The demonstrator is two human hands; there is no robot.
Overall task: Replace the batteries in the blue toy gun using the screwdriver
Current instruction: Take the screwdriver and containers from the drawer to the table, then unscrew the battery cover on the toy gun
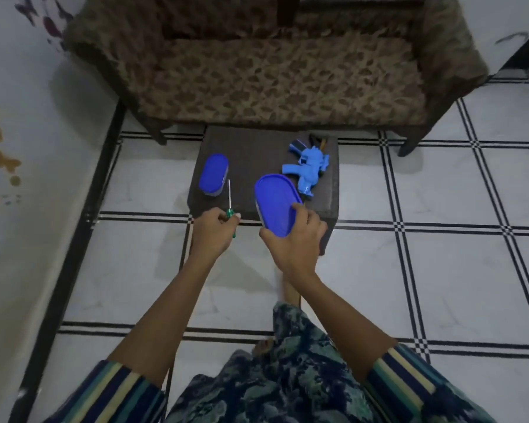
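Seen from the head camera, a small dark table stands on a white tiled floor in front of a patterned sofa. The blue toy gun lies flat near the table's far right corner, untouched by either hand. Its long axis runs roughly from the far edge toward the near edge, with a dark end toward the far edge and a light blue end toward the near one. Blur hides which end is the muzzle. The left hand has its fingers curled round the green handle of the screwdriver at the table's near edge. The thin metal shaft points away from the person, almost square to that edge, and its tip ends just beside a small blue-lidded container standing near the left edge. The right hand grips the near end of a larger blue-lidded container over the near edge, thumb on the lid, fingers wrapped round the rim. I cannot tell whether it rests on the table. Its long axis runs near to far, and its far end lies close to the gun. Striped sleeves cover the upper arms.
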